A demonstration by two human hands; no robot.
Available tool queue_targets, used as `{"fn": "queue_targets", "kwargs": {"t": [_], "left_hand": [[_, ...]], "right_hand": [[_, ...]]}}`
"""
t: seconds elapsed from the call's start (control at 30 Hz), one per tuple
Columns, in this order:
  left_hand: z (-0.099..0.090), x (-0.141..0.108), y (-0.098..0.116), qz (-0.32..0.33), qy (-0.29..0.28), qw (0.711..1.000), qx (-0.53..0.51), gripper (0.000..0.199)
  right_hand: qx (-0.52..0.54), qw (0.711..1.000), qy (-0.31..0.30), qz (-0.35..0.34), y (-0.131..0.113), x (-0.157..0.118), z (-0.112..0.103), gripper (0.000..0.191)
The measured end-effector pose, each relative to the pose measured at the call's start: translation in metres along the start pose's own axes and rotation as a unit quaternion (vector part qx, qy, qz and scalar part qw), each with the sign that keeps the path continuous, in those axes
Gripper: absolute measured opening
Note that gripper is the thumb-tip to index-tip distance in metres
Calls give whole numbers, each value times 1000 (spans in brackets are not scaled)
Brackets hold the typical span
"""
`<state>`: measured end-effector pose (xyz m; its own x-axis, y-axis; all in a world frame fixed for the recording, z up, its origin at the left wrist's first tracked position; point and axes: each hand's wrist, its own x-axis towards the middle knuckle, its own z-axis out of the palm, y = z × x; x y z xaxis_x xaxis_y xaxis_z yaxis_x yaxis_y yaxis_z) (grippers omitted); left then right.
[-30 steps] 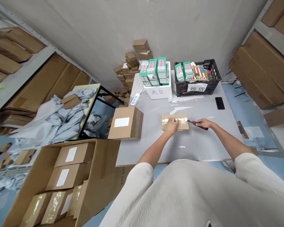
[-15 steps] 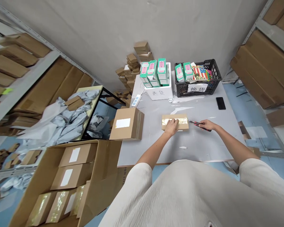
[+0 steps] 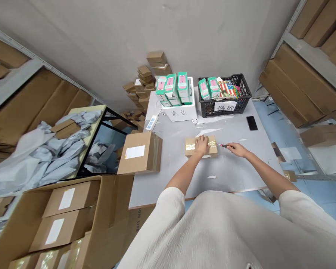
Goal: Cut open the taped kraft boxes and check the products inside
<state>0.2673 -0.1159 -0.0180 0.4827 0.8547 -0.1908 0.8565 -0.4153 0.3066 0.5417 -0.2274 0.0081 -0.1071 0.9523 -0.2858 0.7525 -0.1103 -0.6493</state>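
Note:
A small cardboard box with shiny tape along its top lies flat on the table. My left hand presses on it from above, fingers bent over the top towards its far edge. In my closed right hand is a utility knife with a red and black handle. Its tip points left and meets the right end of the box, at the tape. Whether the blade has entered the tape is too small to tell.
A larger labelled carton stands at the table's left edge. Behind are a white bin of green-and-pink boxes and a black crate. A phone lies right. An open carton of boxes stands lower left.
My right hand has brought the knife left, closing the gap to the box's right end. My left hand has slid farther over the box top. The view has shifted slightly.

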Motion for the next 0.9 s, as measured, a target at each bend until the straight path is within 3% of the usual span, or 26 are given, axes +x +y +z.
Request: {"fn": "queue_targets", "kwargs": {"t": [0.2,0.5,0.9], "left_hand": [[8,12,-5,-16,-55,998,6,82],[15,5,-14,10,-28,999,-11,66],[20,-12,-7,28,22,999,19,68]], "right_hand": [[-86,996,-5,-30,-6,1,2,37],[-136,990,-2,-25,-8,2,7,41],[-132,990,26,-28,-5,2,16,42]]}}
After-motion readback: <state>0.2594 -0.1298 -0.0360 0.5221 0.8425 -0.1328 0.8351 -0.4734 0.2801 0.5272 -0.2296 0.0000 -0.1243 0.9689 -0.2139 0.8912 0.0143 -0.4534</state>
